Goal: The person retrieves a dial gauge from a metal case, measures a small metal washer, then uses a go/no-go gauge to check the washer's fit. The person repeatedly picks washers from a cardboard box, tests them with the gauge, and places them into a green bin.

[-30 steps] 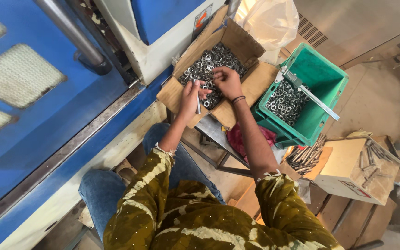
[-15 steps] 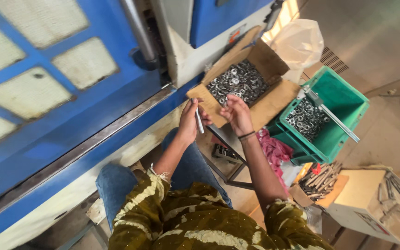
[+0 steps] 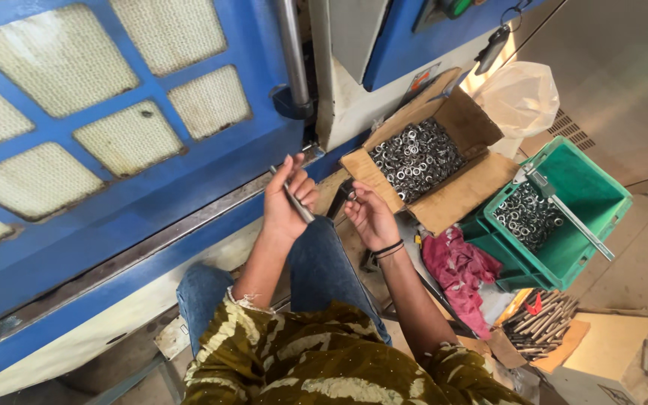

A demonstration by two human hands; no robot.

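Note:
My left hand [image 3: 286, 201] is closed around a thin metal rod [image 3: 292, 196] that sticks out above and below the fingers, close to the blue machine door [image 3: 114, 150]. My right hand [image 3: 369, 214] is beside it, fingers curled, pinching a small metal ring [image 3: 352, 196] at the fingertips. A black band circles the right wrist. Both hands hover over my knees in blue jeans. An open cardboard box [image 3: 455, 191] of several shiny metal rings lies just beyond the right hand.
A green plastic crate [image 3: 586, 195] holding more rings and a long metal bar stands to the right. A red cloth [image 3: 455, 262] lies below the box. A pile of metal rods [image 3: 538, 319] and a white plastic bag [image 3: 519, 97] are also nearby.
Both hands have pulled back from the cardboard box toward my knees and the blue door. The view has swung left, showing more of the machine.

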